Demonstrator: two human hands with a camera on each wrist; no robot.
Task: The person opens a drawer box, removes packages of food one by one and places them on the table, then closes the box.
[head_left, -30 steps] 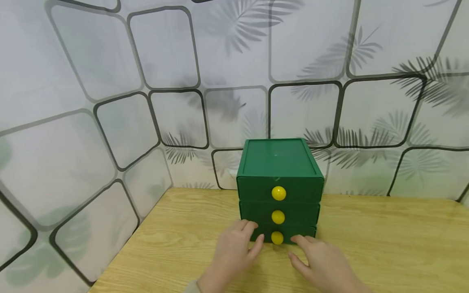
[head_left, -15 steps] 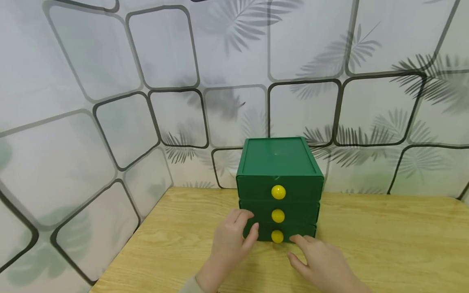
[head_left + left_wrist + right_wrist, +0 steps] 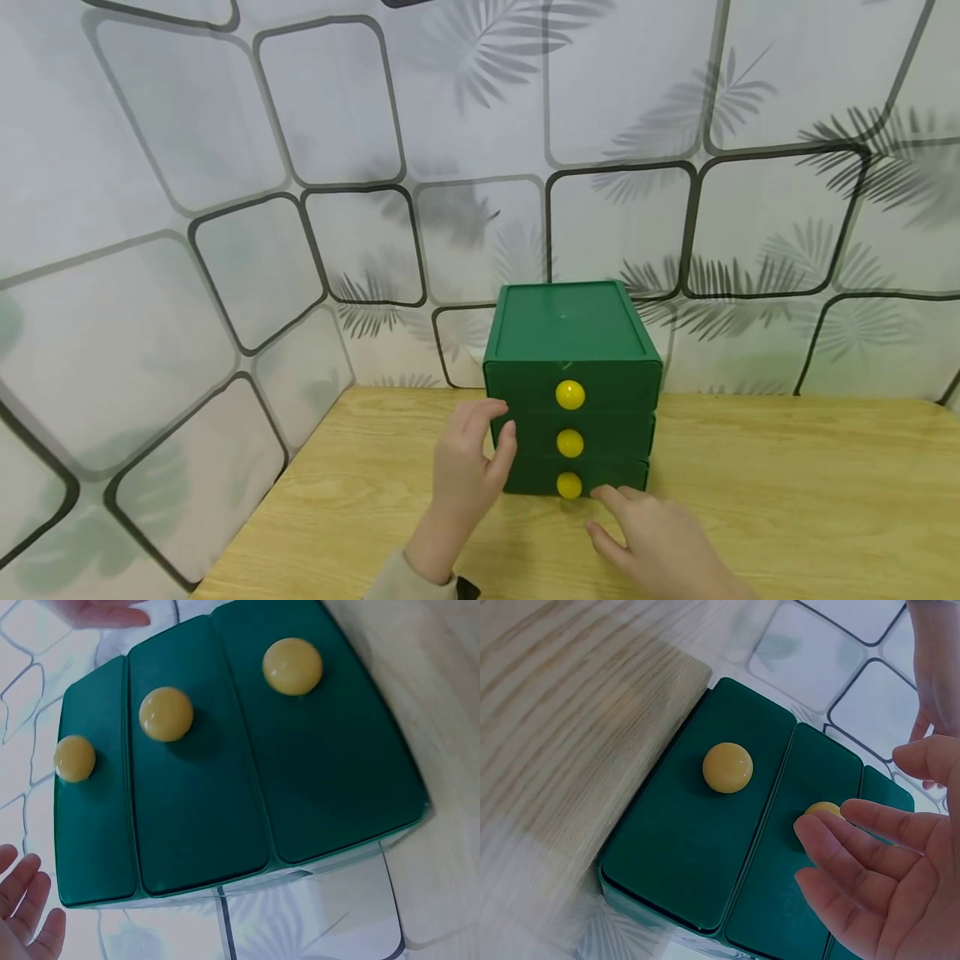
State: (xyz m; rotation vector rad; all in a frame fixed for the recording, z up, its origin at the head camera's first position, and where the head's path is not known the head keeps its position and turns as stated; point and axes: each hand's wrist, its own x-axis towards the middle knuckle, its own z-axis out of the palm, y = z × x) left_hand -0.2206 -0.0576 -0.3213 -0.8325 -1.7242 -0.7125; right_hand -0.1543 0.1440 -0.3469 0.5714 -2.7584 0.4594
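A green three-drawer box [image 3: 573, 321] stands on the wooden table, its drawer fronts facing me. Each front carries one round yellow knob: the top knob [image 3: 570, 395], the middle knob [image 3: 570, 443] and the bottom knob [image 3: 569, 485]. My left hand [image 3: 467, 467] is raised by the box's left front edge, fingers loosely bent with nothing between them. Low in front of the bottom drawer's right part, my right hand [image 3: 663, 537] holds nothing, thumb and fingers spread apart. In the right wrist view the right fingers [image 3: 855, 889] are relaxed and overlap the middle drawer front.
The pale wooden table [image 3: 795, 492] extends to both sides of the box. Close behind it rises a white curtain [image 3: 480, 242] with dark outlined squares and grey leaves, and this also runs along the left side.
My left hand has risen from beside the bottom drawer toward the upper drawers, shifting slightly left. The right hand has stayed almost in place. The box and its drawers look unchanged.
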